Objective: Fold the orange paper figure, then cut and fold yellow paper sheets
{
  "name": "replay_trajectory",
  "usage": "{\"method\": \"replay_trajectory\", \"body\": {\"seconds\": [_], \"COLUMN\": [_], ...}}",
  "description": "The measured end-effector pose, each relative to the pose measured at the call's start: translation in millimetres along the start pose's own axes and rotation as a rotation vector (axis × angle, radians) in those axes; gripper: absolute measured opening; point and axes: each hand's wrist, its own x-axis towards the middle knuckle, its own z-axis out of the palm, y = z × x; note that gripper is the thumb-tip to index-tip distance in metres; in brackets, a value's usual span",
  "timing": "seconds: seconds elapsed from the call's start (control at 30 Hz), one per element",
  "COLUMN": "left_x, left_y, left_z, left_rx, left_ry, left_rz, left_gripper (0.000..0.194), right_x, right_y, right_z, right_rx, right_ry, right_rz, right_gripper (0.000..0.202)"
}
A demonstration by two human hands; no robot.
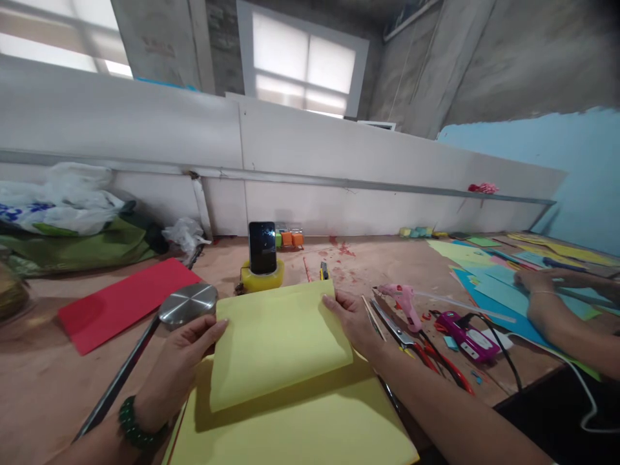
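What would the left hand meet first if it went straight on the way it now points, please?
Most likely the yellow sheet, whose left edge the left hand already holds. What it would meet beyond that is unclear, as depth is hard to judge.

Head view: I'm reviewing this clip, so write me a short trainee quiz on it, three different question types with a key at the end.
1. Multiple choice: where is the phone?
A) flat on the red paper
B) upright in a holder
C) inside a plastic bag

2. True or false: the pink hot glue gun lies on the table near the scissors.

3. Fill in the colour: the left hand and right hand hold one ____ sheet between them.

Key: 1. B; 2. True; 3. yellow
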Motion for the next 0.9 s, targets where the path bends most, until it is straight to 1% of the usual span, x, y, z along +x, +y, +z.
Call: {"method": "replay_trajectory", "body": {"seconds": [0.2,0.47,0.67,0.9], "left_x": [-0.2,-1.0,-3.0,-1.2], "left_y": [-2.0,-2.1,-0.6,-0.7], "left_z": [0.3,2.3,1.5,-0.5], "left_rx": [0.001,0.006,0.018,0.012], "left_ry": [-0.026,-0.007,-0.016,0.011], "left_rz": [0.044,0.076,0.044,-0.004], "left_gripper": [0.043,0.041,0.039,0.043], "right_x": [-0.6,0.4,-2.3,-0.7], "right_y": [1.6,3.1,-1.7,-3.4], "right_z": [-2.2,-4.9,-0.7,-1.0], "right_rx": [-0.009,-0.030,-0.005,-0.032], "right_ry": [0.002,0.032,0.017,0.026], "right_rz": [0.017,0.028,0.021,0.005], "right_gripper": [0.044,0.046,0.044,0.046]}}
